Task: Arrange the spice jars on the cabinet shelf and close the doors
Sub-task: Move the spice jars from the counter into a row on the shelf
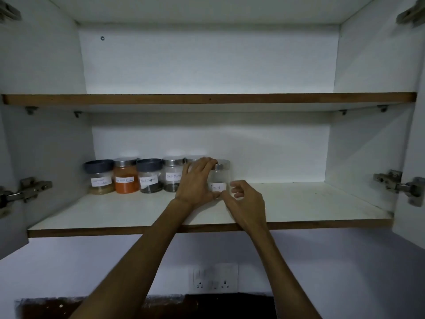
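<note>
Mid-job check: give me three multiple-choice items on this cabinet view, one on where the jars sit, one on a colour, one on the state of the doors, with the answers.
1. Where is the row of jars?
A. Upper shelf
B. Lower shelf, back left
C. Lower shelf, front right

2. What colour is the fill of the second jar from the left?
A. Orange
B. Green
C. Blue

3. How are the cabinet doors?
A. Both closed
B. One closed
C. Both open

Answers:
1 B: the jars stand along the back of the lower shelf, left of centre; the upper shelf shows none.
2 A: the orange jar is second in the row.
3 C: the inside and the hinges at both sides are exposed.

The left hand rests against the fennel jar; the right hand is beside it.
</note>
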